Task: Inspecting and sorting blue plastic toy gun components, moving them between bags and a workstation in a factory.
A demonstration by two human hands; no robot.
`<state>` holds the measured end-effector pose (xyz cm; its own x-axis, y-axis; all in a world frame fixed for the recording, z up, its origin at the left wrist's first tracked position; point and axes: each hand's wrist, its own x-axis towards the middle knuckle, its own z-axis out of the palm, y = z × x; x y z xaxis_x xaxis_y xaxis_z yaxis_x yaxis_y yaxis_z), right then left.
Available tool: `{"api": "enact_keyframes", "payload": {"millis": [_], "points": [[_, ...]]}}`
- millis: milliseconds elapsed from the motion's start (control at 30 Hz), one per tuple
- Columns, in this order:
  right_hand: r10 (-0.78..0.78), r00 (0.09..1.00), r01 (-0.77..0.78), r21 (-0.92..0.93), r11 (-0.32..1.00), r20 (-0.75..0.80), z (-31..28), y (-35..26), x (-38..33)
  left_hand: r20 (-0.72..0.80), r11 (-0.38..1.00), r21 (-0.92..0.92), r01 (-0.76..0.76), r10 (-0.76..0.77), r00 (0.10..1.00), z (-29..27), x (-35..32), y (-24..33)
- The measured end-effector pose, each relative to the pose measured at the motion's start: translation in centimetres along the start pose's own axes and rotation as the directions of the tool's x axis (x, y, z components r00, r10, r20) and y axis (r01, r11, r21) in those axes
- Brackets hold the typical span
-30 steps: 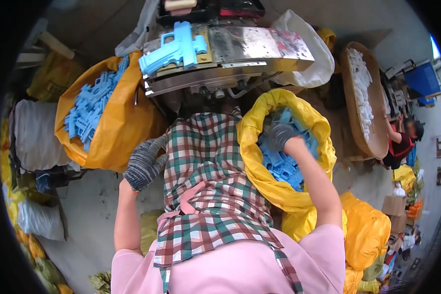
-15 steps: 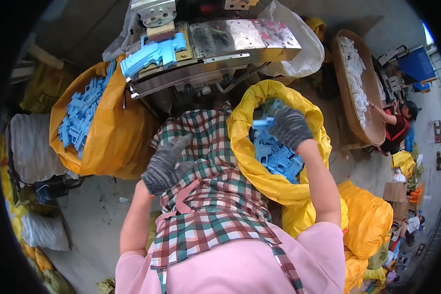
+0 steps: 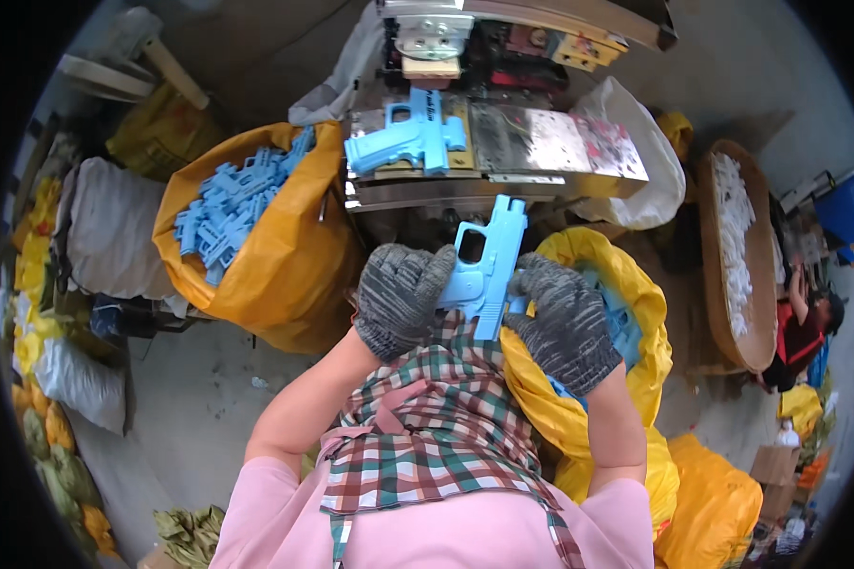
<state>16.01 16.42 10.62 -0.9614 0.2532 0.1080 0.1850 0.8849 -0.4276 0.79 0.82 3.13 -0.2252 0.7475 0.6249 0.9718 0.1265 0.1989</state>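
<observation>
A light-blue toy pistol (image 3: 491, 270) is held up in front of my apron. My left hand (image 3: 400, 296) is closed around its grip, with the trigger guard showing above the thumb. Close against its other side is my right hand (image 3: 571, 327), fingers curled. Bits of blue plastic show between those fingers; most of that piece is hidden. Both hands wear dark grey knit gloves. Beneath the right hand, an open yellow sack (image 3: 650, 332) holds more blue pieces. Ahead, another blue toy pistol (image 3: 413, 137) with dark printing lies on the machine's bed, under its head.
At left stands an orange sack (image 3: 299, 275) full of blue toy pistols. The metal machine bed (image 3: 550, 142) spans the front. A long basket (image 3: 764, 284) of white pieces stands at right, with a person (image 3: 802, 332) beside it. Full orange sacks (image 3: 707, 503) sit lower right.
My right hand has come up out of the yellow sack toward my left. The left hand has moved up and right and now grips a blue toy pistol. The view has shifted.
</observation>
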Motion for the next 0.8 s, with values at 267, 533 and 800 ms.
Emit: {"api": "enact_keyframes", "payload": {"millis": [267,533,800], "points": [[0.103,0.924,0.01,0.294,0.956,-0.369,-0.8,3.1,0.7,0.118,0.893,0.19,0.407,-0.433,0.894,-2.4,8.1,-8.4],[-0.059,0.901,0.235,0.37,0.899,-0.43,1.2,4.5,4.9,0.133,0.894,0.402,0.199,-0.272,0.953,-4.6,5.7,-7.0],[-0.425,0.852,0.445,-0.003,0.895,-0.307,2.2,4.1,16.1,-0.288,0.515,0.653,0.555,-0.509,0.811,-11.6,-6.0,-14.9]]}}
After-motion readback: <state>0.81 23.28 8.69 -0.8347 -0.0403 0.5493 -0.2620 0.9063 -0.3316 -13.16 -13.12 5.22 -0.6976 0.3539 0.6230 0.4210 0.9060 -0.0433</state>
